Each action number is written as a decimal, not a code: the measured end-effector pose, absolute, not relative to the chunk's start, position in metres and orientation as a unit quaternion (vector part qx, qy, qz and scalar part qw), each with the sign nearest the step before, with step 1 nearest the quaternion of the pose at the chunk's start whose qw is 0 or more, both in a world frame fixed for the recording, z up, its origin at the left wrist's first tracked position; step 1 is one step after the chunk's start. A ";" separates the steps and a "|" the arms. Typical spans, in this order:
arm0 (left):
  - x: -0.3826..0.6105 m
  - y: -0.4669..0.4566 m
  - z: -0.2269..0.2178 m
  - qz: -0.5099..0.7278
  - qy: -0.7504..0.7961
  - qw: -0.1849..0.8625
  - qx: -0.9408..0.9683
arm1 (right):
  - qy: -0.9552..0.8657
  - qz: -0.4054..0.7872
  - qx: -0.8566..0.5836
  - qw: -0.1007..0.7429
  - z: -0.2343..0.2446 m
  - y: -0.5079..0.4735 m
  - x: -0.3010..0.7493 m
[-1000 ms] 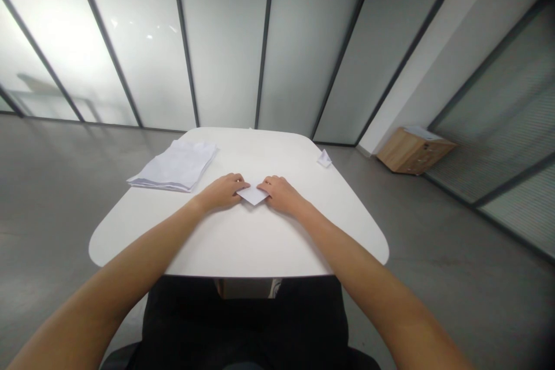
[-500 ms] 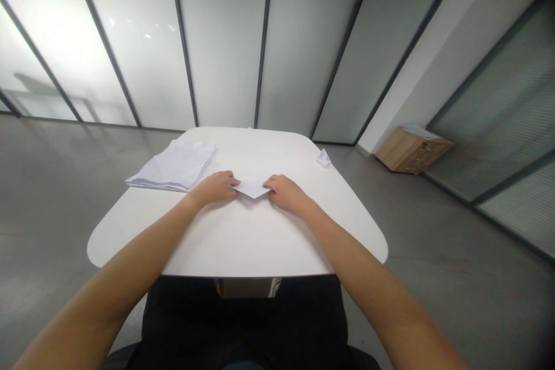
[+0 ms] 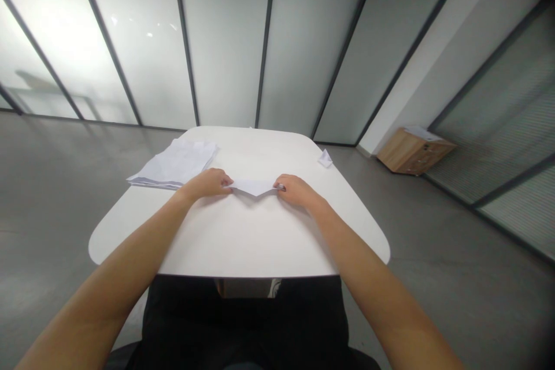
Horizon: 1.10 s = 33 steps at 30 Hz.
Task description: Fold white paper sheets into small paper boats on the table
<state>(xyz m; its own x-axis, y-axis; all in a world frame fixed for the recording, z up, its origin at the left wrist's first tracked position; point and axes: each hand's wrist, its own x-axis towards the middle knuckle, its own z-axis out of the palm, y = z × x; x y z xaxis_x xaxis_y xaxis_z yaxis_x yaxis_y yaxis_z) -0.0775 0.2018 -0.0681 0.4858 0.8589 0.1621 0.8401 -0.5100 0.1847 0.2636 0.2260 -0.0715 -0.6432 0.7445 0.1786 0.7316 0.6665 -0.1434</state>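
Between my two hands a folded sheet of white paper [image 3: 255, 187] is held over the middle of the white table. Its lower edge dips to a point toward me. My left hand [image 3: 211, 182] pinches the paper's left end, and my right hand [image 3: 295, 189] grips the right end, with the fingers of both partly hidden. Just beyond my left hand lies a stack of white paper sheets [image 3: 176, 163]. A small folded white paper piece [image 3: 325, 158] rests near the table's right edge.
The white table [image 3: 247, 243] has rounded corners and reaches close to my lap. Behind it runs a frosted glass partition [image 3: 225, 40] with dark frames. A wooden cabinet [image 3: 407, 153] with papers on top stands on the grey floor at the right.
My hands have moved apart, the left one leftward and the right one slightly rightward. More of the folded paper now shows between them, as a wider strip.
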 end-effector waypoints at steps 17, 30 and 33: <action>-0.080 0.197 -0.066 0.162 0.495 0.142 0.842 | -0.902 0.052 -0.411 0.118 -0.070 0.229 0.268; -0.082 0.207 -0.081 0.202 0.537 0.079 0.815 | -0.868 -0.004 -0.478 0.138 -0.081 0.233 0.264; -0.083 0.210 -0.083 0.198 0.528 0.066 0.824 | -0.866 0.002 -0.481 0.138 -0.082 0.234 0.265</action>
